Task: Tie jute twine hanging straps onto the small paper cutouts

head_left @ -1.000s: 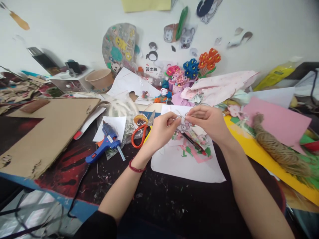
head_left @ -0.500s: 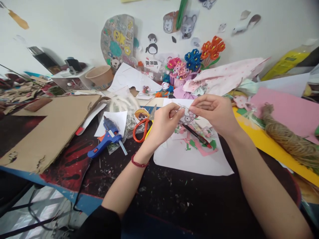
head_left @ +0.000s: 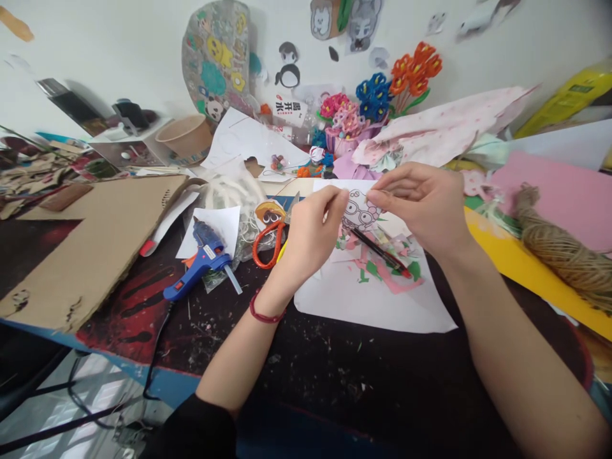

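Observation:
A small paper cutout (head_left: 359,210) with a line-drawn character in glasses is held up between my two hands. My left hand (head_left: 318,233), with a red bracelet at the wrist, pinches its left edge. The thumb and forefinger of my right hand (head_left: 425,204) pinch its right edge. Beneath it, a white sheet (head_left: 373,312) carries pink and green paper scraps (head_left: 370,271) and a black pen (head_left: 381,253) with a red end. Just left of my left hand lie scissors (head_left: 268,244) with red-orange handles, partly hidden by that hand.
A blue glue gun (head_left: 203,258) lies on paper at the left, its cord running off the table edge. Beyond it is a large piece of cardboard (head_left: 95,242). Twine (head_left: 559,245) rests on yellow paper at the right. Pipe-cleaner flowers (head_left: 373,99) stand at the back.
The camera view has shifted slightly. My hands have drawn a little apart, so more of the cutout's drawing shows between them. Both still pinch it.

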`<state>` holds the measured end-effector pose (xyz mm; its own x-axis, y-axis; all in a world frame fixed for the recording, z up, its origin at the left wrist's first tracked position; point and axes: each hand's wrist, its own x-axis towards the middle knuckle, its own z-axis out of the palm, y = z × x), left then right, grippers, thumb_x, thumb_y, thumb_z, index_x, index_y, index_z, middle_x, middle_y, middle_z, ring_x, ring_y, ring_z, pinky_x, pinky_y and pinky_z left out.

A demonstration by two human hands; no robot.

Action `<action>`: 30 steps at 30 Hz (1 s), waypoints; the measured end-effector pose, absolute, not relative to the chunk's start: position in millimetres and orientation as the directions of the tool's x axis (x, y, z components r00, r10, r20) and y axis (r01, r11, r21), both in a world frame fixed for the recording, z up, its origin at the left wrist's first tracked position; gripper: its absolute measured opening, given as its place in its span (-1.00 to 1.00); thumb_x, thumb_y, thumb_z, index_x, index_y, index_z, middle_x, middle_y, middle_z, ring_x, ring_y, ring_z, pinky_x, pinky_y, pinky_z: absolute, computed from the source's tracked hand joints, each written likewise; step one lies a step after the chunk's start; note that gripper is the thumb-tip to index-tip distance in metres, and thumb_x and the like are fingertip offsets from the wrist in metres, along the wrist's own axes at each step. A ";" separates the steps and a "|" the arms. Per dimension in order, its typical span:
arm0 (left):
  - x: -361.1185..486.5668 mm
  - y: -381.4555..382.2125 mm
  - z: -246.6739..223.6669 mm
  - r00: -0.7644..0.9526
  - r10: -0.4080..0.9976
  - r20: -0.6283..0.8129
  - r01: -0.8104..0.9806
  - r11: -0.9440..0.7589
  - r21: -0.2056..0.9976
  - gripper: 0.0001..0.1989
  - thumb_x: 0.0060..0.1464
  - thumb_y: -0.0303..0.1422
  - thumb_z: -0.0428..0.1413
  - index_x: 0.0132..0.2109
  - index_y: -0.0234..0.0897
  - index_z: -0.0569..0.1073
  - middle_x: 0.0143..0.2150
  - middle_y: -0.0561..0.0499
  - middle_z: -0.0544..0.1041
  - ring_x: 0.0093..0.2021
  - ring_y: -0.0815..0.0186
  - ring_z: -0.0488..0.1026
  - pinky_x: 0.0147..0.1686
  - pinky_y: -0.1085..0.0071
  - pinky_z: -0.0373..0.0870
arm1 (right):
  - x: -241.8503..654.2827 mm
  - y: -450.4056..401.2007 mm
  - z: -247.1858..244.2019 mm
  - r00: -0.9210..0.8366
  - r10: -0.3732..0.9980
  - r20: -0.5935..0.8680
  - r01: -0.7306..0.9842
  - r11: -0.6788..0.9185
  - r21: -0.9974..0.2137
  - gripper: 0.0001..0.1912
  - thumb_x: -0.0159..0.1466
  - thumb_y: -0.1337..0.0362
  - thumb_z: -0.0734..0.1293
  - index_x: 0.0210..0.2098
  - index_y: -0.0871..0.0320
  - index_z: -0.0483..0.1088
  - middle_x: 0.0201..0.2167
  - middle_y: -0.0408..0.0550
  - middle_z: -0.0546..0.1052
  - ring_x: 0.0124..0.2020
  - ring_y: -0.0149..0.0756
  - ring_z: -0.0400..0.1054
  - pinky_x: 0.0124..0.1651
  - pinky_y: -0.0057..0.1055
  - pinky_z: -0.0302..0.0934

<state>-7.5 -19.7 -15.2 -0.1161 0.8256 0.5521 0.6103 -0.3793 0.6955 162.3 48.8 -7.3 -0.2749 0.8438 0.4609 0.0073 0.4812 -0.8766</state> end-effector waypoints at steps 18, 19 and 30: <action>-2.3 -27.5 -11.4 -0.127 0.695 0.708 0.475 -0.584 0.658 -0.77 0.37 -0.24 0.05 -0.19 -0.24 0.52 -0.38 0.07 0.57 -0.44 0.46 0.46 -0.36 0.46 0.40 | 162.0 41.7 -4.9 -0.305 0.832 0.464 0.050 0.500 -0.865 -0.70 0.03 0.04 0.61 -0.37 0.02 0.55 -0.45 -0.15 0.60 -0.41 -0.25 0.53 -0.26 -0.23 0.52; -3.3 -27.1 -10.7 -0.121 0.681 0.722 0.526 -0.573 0.629 -0.77 0.36 -0.24 0.06 -0.21 -0.23 0.53 -0.39 0.06 0.57 -0.41 0.44 0.47 -0.33 0.44 0.41 | 161.9 41.4 -4.6 -0.306 0.831 0.464 0.048 0.500 -0.865 -0.70 0.03 0.03 0.61 -0.37 0.02 0.55 -0.46 -0.15 0.60 -0.42 -0.25 0.52 -0.27 -0.23 0.52; -6.6 -23.0 -10.4 -0.100 0.621 0.777 0.611 -0.578 0.541 -0.79 0.34 -0.30 0.09 -0.25 -0.21 0.55 -0.23 -0.01 0.63 -0.16 0.33 0.53 -0.09 0.33 0.44 | 160.9 40.1 -3.9 -0.299 0.832 0.468 0.024 0.497 -0.867 -0.74 0.04 0.10 0.61 -0.38 0.04 0.55 -0.45 -0.18 0.61 -0.43 -0.29 0.52 -0.28 -0.28 0.50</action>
<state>-6.6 -23.0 -10.4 -0.1000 0.6209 0.7775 0.6110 -0.5784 0.5405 160.9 40.1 -3.9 -0.2987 0.8315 0.4684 0.0239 0.4971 -0.8673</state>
